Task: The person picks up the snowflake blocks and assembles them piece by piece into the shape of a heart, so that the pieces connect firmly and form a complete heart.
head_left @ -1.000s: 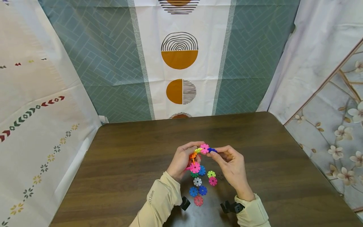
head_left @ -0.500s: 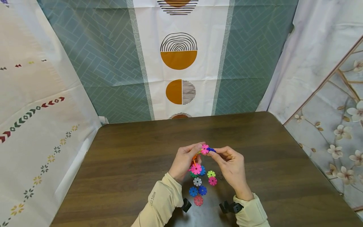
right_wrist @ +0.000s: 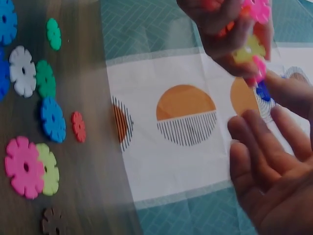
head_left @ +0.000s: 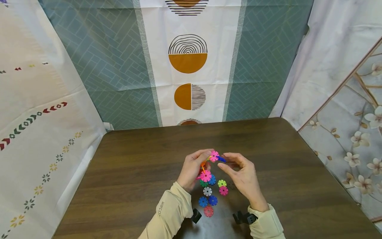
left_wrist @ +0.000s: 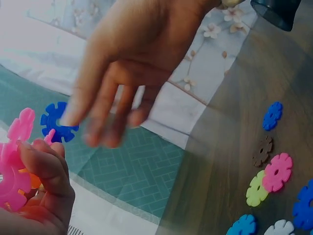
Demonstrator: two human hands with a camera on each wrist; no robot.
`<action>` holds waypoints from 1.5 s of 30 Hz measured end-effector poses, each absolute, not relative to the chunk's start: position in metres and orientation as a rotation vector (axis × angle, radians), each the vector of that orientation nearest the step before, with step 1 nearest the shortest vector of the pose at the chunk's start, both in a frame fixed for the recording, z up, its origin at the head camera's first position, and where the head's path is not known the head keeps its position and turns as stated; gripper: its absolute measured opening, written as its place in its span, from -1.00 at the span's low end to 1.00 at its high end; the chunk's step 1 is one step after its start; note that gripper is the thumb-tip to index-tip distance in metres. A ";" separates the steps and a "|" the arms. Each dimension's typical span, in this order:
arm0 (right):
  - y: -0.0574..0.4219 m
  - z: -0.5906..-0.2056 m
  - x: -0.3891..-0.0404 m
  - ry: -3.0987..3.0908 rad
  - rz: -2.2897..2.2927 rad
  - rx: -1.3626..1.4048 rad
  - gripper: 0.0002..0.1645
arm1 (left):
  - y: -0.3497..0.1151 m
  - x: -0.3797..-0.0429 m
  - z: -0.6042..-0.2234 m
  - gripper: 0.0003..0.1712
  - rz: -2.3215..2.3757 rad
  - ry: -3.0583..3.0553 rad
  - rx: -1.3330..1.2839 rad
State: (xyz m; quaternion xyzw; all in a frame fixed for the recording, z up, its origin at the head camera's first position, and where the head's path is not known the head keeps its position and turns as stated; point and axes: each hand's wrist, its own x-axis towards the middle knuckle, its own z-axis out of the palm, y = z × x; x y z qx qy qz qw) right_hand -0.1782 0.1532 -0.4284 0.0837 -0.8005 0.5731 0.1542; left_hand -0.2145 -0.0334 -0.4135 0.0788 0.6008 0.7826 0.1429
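My left hand (head_left: 189, 170) grips a chain of notched plastic linking discs, raised over the table. Along it are a lower pink disc (head_left: 206, 176), an orange disc (head_left: 203, 164), a yellow disc (right_wrist: 250, 50) and an upper pink disc (head_left: 214, 156). A dark blue disc (left_wrist: 57, 128) sticks out at the chain's right end. Beside that blue disc is my right hand (head_left: 245, 176), its thumb and fingers parted with nothing between them. In the right wrist view this hand (right_wrist: 274, 171) shows its palm. The left fingers hide part of the chain.
Loose discs lie on the brown table (head_left: 134, 176) below the hands: a white one (head_left: 207, 191), a yellow-green one (head_left: 222, 183) overlapping a pink one (head_left: 223, 191), several blue, a red one (head_left: 208, 211), green ones and a dark brown one (left_wrist: 263, 151). Patterned cloths hang around the table.
My right thumb and fingers have let go of the dark blue disc and spread apart. The left hand keeps the chain, which has shifted slightly left.
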 end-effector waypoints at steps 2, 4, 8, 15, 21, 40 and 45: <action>0.155 -0.431 -0.179 -2.426 1.601 0.220 -0.59 | -0.036 -0.215 -0.413 -0.57 2.275 1.723 0.201; 0.155 -0.435 -0.180 -2.623 1.530 0.184 -0.54 | -0.038 -0.216 -0.412 -0.55 2.290 1.711 0.195; 0.151 -0.446 -0.181 -3.055 1.227 0.157 -0.39 | -0.042 -0.217 -0.410 -0.55 2.304 1.706 0.210; 0.147 -0.462 -0.180 -3.258 0.683 0.192 -0.39 | -0.045 -0.217 -0.409 -0.55 2.296 1.718 0.226; 0.148 -0.468 -0.182 -3.248 0.694 0.195 -0.56 | -0.047 -0.217 -0.409 -0.55 2.295 1.737 0.231; 0.159 -0.463 -0.189 -2.667 1.649 0.209 -0.84 | -0.050 -0.218 -0.411 -0.58 2.311 1.785 0.181; 0.157 -0.449 -0.186 -2.344 1.906 0.234 -0.72 | -0.049 -0.219 -0.411 -0.58 2.313 1.811 0.183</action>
